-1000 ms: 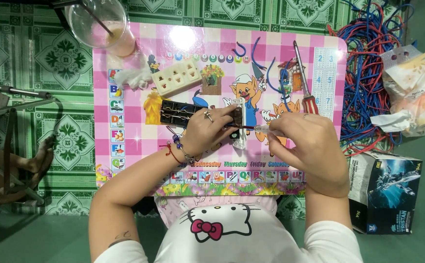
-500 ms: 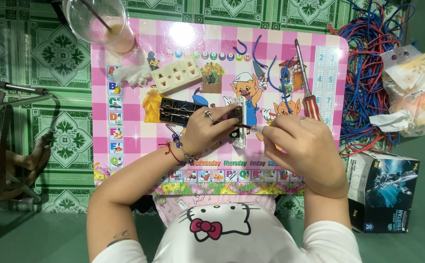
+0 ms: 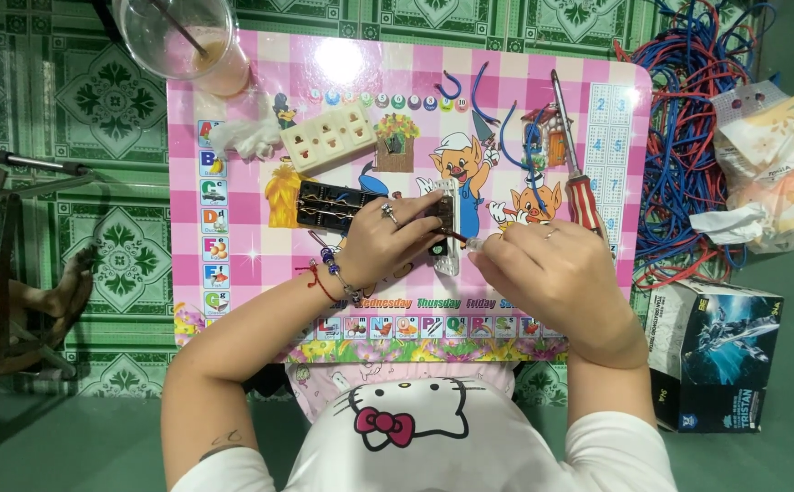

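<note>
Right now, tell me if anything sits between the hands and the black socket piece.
Nothing visible does. The left hand already rests on the black socket piece, and the right hand holds a small screwdriver against it.

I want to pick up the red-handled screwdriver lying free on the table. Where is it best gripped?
Grip the red handle, coming from above. The screwdriver lies flat, shaft pointing away from the person, handle nearest; the right hand is close beside it.

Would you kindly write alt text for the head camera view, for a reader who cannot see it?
Seen from above, a person's left hand steadies a black part on a pink children's table while the right hand works a thin tool at it. A white socket cover, red-handled screwdriver and tangled wires lie nearby.
</note>
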